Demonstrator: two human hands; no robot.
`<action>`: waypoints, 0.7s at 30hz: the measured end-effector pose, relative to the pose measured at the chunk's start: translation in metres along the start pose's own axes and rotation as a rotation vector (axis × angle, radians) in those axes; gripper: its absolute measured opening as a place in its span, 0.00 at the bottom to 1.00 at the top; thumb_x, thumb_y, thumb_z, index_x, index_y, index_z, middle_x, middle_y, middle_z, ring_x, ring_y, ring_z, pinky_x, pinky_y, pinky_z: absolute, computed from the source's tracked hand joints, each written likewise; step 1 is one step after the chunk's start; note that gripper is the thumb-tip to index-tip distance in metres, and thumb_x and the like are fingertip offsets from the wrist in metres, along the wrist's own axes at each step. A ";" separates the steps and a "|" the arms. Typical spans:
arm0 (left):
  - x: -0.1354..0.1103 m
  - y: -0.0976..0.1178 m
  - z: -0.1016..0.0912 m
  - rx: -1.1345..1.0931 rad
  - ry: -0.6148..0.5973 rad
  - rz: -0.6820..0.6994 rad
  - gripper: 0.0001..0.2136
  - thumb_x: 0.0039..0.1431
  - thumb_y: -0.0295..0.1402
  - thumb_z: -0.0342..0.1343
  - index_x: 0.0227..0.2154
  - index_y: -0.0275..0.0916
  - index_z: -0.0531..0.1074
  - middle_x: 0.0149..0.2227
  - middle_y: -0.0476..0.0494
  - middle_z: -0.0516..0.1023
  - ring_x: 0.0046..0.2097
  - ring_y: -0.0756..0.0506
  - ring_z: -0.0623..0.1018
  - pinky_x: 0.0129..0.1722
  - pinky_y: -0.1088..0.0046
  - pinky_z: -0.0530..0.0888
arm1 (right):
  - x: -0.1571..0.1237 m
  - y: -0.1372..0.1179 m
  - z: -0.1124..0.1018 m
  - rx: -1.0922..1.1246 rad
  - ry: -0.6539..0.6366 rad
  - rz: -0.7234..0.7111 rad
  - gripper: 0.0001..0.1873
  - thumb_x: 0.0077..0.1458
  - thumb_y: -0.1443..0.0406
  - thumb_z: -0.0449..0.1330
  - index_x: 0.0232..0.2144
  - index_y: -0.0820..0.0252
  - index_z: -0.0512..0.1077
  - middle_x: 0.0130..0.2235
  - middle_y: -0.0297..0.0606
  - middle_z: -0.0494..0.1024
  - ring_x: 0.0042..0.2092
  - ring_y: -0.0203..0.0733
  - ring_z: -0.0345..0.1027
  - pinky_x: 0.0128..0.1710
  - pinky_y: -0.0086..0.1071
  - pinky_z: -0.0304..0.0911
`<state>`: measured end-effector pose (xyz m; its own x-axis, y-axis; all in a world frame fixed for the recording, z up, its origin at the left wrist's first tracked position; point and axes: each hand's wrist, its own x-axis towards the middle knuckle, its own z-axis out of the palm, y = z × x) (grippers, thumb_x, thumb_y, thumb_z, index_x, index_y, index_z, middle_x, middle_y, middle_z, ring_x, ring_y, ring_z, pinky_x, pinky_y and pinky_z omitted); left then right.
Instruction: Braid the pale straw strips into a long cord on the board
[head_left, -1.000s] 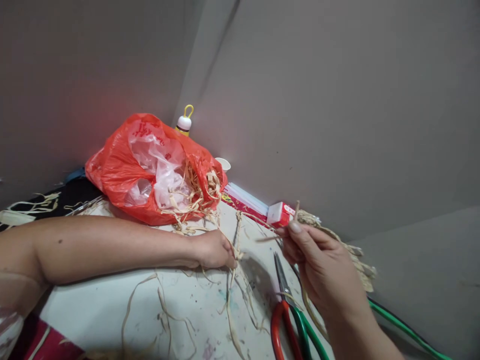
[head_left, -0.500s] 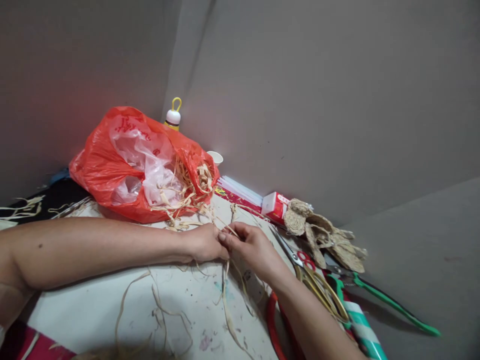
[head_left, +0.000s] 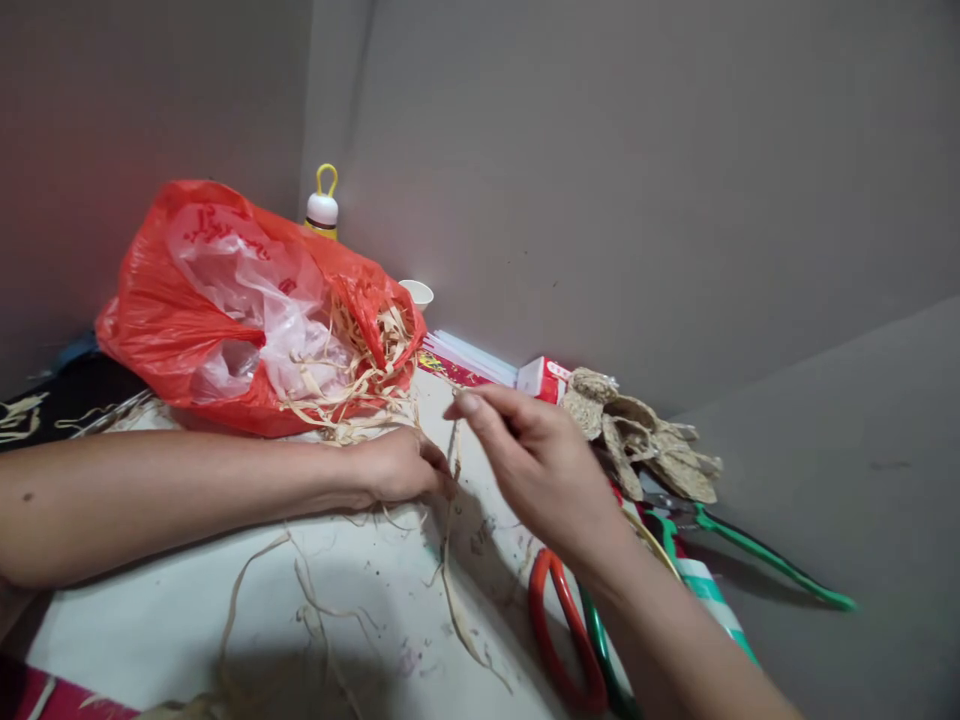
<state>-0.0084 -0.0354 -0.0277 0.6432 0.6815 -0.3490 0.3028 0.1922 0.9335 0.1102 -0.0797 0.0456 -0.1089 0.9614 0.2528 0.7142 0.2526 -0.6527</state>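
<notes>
My left hand [head_left: 401, 465] is closed low over the white tabletop [head_left: 300, 620], its fingertips pinching pale raffia strands. One raffia strand [head_left: 459, 620] trails from those fingers toward the front, and another runs upward beside them. Higher and to the right, my right hand [head_left: 536, 460] is pinched with thumb against forefinger. A thin bit of raffia shows at its fingertips. Just behind my left hand, a red plastic bag [head_left: 180, 320] lies on its side, with raffia [head_left: 390, 340] spilling from its mouth.
Red-handled scissors [head_left: 555, 630] lie under my right forearm. Green-handled pruning shears [head_left: 772, 565], woven straw pieces [head_left: 667, 450] and a red-and-white box [head_left: 544, 378] line the right side. A small white cup [head_left: 418, 294] and a yellow-topped bottle [head_left: 322, 208] stand at the back. Loose strands [head_left: 315, 600] lie in front.
My right hand has parted from my left, rising up and to the right. My left hand stays low with the raffia. The whole view has shifted slightly.
</notes>
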 end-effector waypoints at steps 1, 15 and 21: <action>-0.001 0.001 -0.001 -0.017 -0.021 -0.003 0.03 0.44 0.29 0.55 0.20 0.36 0.71 0.15 0.56 0.63 0.18 0.55 0.59 0.19 0.79 0.57 | -0.007 0.006 -0.007 0.032 0.027 0.039 0.15 0.60 0.60 0.52 0.27 0.59 0.75 0.21 0.32 0.66 0.25 0.37 0.59 0.26 0.30 0.54; -0.001 0.008 0.000 -0.048 -0.042 -0.081 0.07 0.46 0.35 0.59 0.22 0.36 0.69 0.11 0.60 0.57 0.14 0.57 0.53 0.15 0.79 0.47 | -0.075 0.052 -0.002 0.273 -0.058 0.425 0.21 0.60 0.52 0.51 0.45 0.59 0.73 0.18 0.29 0.67 0.22 0.37 0.58 0.22 0.29 0.55; 0.000 0.006 0.000 -0.045 -0.034 -0.069 0.07 0.43 0.35 0.60 0.22 0.36 0.69 0.12 0.59 0.58 0.15 0.57 0.53 0.16 0.79 0.48 | -0.076 0.048 0.001 0.251 -0.111 0.386 0.14 0.64 0.55 0.46 0.46 0.55 0.62 0.21 0.27 0.70 0.22 0.34 0.58 0.23 0.26 0.53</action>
<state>-0.0064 -0.0345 -0.0218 0.6455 0.6415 -0.4145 0.3156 0.2701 0.9096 0.1523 -0.1404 -0.0059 0.0481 0.9926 -0.1111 0.5292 -0.1197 -0.8400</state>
